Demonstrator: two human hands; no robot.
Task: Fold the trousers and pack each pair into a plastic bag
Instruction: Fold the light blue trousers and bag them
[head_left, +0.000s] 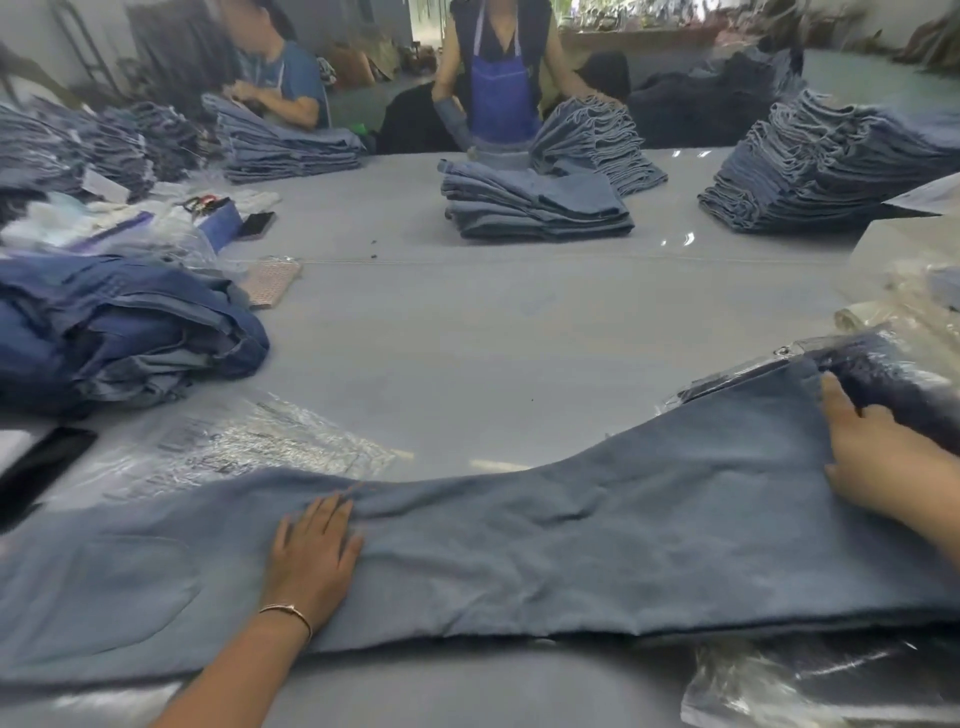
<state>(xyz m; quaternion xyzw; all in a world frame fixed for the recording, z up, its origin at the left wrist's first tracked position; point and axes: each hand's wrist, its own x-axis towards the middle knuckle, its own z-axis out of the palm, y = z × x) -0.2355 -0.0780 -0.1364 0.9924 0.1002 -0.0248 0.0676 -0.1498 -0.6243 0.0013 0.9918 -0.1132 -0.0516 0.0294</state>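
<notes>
A pair of light blue denim trousers (519, 551) lies spread flat across the near edge of the grey table (493, 332), reaching from far left to far right. My left hand (311, 556) presses flat on the cloth near its middle, fingers straight. My right hand (878, 457) rests flat on the leg end at the right, fingers spread. A stack of clear plastic bags (249, 441) lies on the table just beyond the trousers at the left. A bagged dark pair (893, 374) sits under the leg end at the right.
A heap of dark blue trousers (119, 327) lies at the left. Folded denim stacks (535, 202) stand across the table, where two other people work. More plastic (810, 686) lies at the near right. A phone (255, 224) and a black object (41, 467) lie at the left.
</notes>
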